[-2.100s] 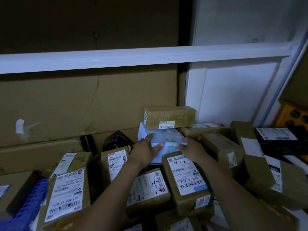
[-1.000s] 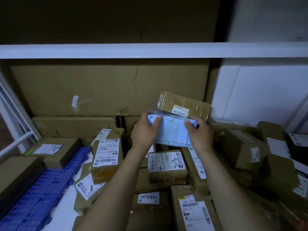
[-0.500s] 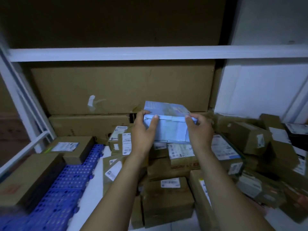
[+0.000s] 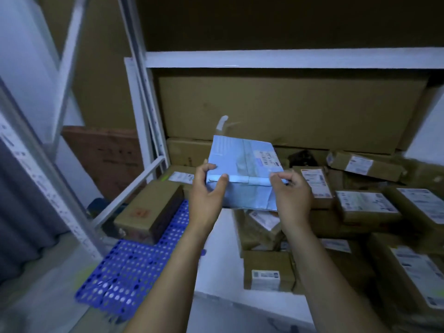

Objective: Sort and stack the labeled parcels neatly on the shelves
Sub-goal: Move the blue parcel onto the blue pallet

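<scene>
A light blue parcel [image 4: 242, 164] with a small label on its top right is held in the air above the shelf. My left hand [image 4: 207, 191] grips its left near corner, thumb on the front edge. My right hand [image 4: 292, 193] grips its right near edge with curled fingers. Below and to the right lies a heap of brown labeled parcels [image 4: 365, 205] on the white shelf board [image 4: 221, 260].
Large flat cardboard boxes [image 4: 288, 109] stand against the back of the shelf. A brown box [image 4: 149, 210] sits on a blue perforated mat [image 4: 129, 270] at the left. White shelf uprights [image 4: 144, 104] and a rail [image 4: 129, 191] border the left side; an upper shelf edge [image 4: 288, 58] runs overhead.
Both hands lifted the blue parcel off the heap and carried it left. The small brown parcel that lay on top of it is no longer on it. My view swung left.
</scene>
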